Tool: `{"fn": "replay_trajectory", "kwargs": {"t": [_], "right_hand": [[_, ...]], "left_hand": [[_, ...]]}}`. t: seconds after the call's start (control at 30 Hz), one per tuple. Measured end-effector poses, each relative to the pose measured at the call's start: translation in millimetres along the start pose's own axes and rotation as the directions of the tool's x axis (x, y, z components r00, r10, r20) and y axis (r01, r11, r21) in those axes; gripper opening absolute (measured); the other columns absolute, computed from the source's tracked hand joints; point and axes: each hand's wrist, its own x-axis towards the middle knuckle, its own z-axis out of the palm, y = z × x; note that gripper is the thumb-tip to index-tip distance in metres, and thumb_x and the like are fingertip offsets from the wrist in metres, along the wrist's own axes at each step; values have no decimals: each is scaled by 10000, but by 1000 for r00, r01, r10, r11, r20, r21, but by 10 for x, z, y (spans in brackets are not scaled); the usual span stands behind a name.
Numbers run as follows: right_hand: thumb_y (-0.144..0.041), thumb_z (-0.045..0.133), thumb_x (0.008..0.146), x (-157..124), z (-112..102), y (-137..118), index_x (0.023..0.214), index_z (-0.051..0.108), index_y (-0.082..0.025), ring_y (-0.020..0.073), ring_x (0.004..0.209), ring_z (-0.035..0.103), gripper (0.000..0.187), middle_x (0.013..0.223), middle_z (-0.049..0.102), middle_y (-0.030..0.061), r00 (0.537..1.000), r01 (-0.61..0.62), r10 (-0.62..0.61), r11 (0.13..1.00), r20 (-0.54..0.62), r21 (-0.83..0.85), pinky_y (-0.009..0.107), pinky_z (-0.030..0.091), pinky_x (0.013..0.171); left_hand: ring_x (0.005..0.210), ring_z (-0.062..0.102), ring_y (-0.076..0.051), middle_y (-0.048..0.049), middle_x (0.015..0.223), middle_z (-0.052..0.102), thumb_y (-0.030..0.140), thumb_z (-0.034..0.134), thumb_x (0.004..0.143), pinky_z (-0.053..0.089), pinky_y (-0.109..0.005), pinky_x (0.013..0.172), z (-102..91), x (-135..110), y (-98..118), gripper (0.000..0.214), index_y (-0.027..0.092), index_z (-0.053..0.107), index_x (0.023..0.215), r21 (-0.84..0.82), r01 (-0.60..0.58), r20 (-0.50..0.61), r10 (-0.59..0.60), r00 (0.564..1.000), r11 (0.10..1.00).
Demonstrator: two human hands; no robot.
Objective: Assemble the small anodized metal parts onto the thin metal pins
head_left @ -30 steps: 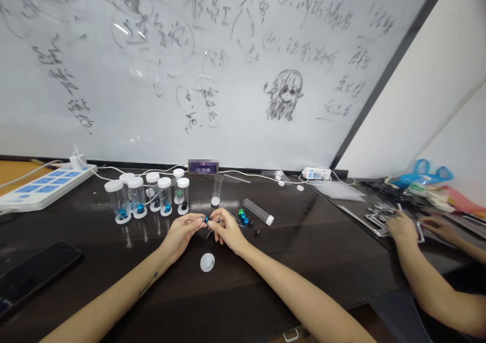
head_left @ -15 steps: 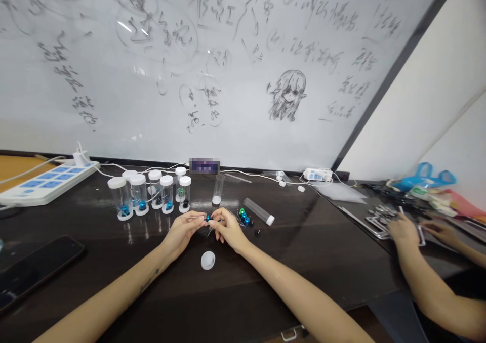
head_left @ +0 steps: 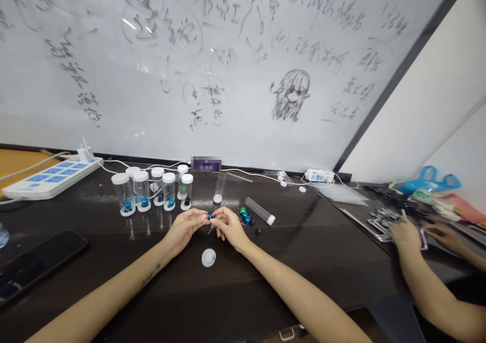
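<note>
Above the dark table, my left hand [head_left: 187,228] and my right hand [head_left: 229,225] meet fingertip to fingertip, both closed in a pinch. Between them is a small shiny blue part [head_left: 209,216], mostly hidden by the fingers. A thin metal piece [head_left: 211,229] shows below the right fingertips; I cannot tell what it belongs to. Just in front of the hands lies a round white cap [head_left: 208,257]. Right of my right hand sits a small group of green, blue and black parts [head_left: 246,218], with one black part [head_left: 258,231] apart from it.
Several white-capped clear tubes [head_left: 125,197] with coloured parts stand at left. One clear tube [head_left: 220,186] stands behind my hands; another tube [head_left: 258,209] lies at right. A phone [head_left: 41,267] and power strip [head_left: 53,178] are left. A co-worker's hands [head_left: 406,234] handle metal pieces at right.
The whole view has shifted slightly. My hands stay together on the small blue part, with only slight finger movement. The tubes and loose parts keep their places.
</note>
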Motion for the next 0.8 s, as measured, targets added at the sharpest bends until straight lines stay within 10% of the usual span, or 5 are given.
{"fn": "replay_trajectory", "kwargs": {"t": [0.8], "right_hand": [[-471,501,871,9,2,7,725,505,-163,59,391,486,342,601,585,-21,999,-42,42,999,21,-24,133,313,302]], "left_hand": [[709,676,-119,-23,722,729,146,772,666,508,-213,752,-14,23,-23,135,129,700,778,-16,-11,-2,11,1000,1000]]}}
